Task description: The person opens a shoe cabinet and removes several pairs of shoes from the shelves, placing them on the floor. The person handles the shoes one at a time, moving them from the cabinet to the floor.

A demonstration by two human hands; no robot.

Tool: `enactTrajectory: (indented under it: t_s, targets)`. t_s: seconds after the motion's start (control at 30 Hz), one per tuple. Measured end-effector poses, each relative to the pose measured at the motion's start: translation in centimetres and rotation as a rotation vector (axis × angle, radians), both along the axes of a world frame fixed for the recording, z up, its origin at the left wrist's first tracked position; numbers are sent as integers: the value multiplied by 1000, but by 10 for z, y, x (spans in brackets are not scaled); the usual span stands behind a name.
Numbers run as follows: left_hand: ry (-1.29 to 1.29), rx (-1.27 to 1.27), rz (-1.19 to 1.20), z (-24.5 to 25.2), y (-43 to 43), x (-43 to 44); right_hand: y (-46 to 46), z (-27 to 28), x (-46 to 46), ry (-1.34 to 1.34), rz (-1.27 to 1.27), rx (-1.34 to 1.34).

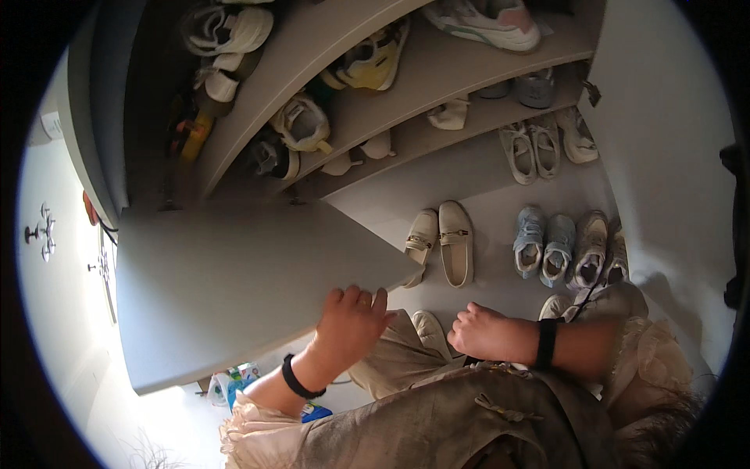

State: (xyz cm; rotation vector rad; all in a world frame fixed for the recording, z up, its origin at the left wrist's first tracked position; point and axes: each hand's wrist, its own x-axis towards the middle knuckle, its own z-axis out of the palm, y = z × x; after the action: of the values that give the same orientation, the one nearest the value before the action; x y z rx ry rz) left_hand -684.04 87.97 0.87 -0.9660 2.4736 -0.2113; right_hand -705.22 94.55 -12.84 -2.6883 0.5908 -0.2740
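A pale cabinet door (234, 275) stands swung open on the left. My left hand (350, 322) is at its near edge, fingers bent over the panel; whether it grips the edge is unclear. Lower and to the right, my right hand (483, 333) is in front of my body with its fingers curled in, and nothing shows in it. Both wrists wear black bands. Past the door's corner, a pair of cream loafers (456, 246) with metal trim sits on the floor, one partly hidden by the door. Light blue sneakers (529, 240) stand to their right.
Cabinet shelves (457, 76) hold several shoes, among them a yellow-and-black shoe (372, 61) and a white sneaker (486, 26). More sneakers (589, 246) line the right wall (662, 146). Pale lace-up shoes (530, 149) stand below the shelves. Colourful packages (240, 378) lie beyond the door.
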Motion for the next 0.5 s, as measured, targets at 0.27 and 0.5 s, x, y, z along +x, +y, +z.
enactTrajectory:
  t_s: [0.27, 0.5]
  targets:
    - [94, -63, 482, -7, 57, 65, -8, -8, 4, -98, 120, 166]
    - [79, -231, 698, -15, 67, 142, -10, -17, 8, -86, 181, 239]
